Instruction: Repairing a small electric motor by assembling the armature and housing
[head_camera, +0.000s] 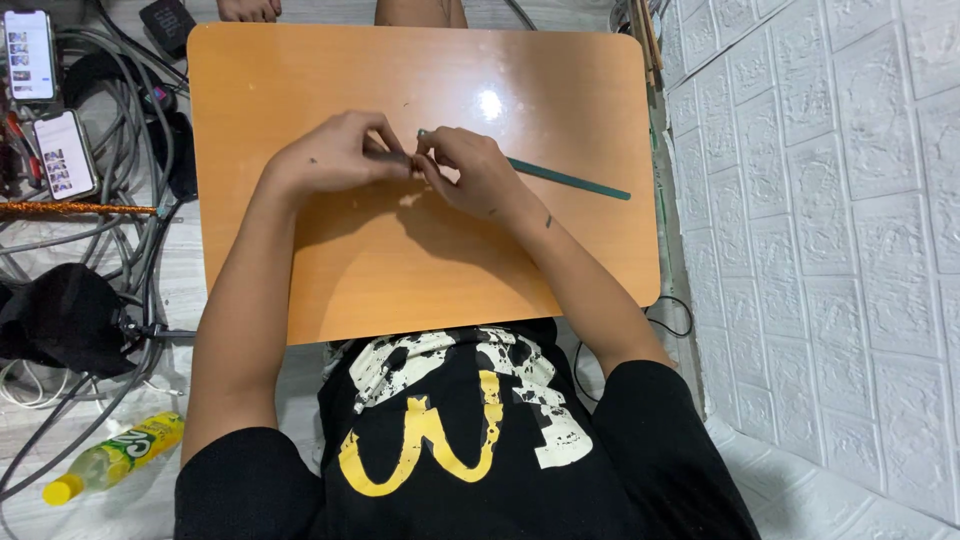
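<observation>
Both hands pinch a thin dark-green strip above the orange wooden table (300, 290).
Left hand (335, 155) and right hand (470, 170) clamp the strip (570, 180) end; keeping fingertips close would steady it.

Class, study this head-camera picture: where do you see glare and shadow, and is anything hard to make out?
Head view: a bright glare spot on the orange table; soft shadow under both hands, left hand and right hand; the green stick is sharp, but what the fingertips pinch is too small to tell.
</observation>
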